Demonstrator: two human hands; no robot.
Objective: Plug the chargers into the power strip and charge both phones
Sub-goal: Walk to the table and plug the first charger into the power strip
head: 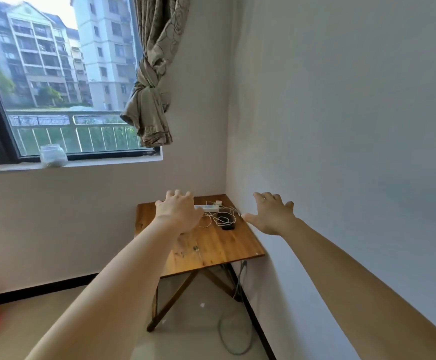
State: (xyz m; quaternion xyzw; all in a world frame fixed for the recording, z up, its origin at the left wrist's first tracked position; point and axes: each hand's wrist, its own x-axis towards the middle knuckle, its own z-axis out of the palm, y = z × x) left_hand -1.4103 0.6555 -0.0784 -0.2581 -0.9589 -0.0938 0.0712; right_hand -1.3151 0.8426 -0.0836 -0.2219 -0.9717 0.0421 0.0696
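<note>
Both your left hand (179,211) and right hand (270,214) are spread, empty; careful, those tangled cables (222,216) mid-frame could drag the phone (228,226) off the bench (211,248).

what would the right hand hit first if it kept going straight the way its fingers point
Probably the white wall: the right hand is open, fingers aimed forward beside the table, though depth is unclear.
</note>
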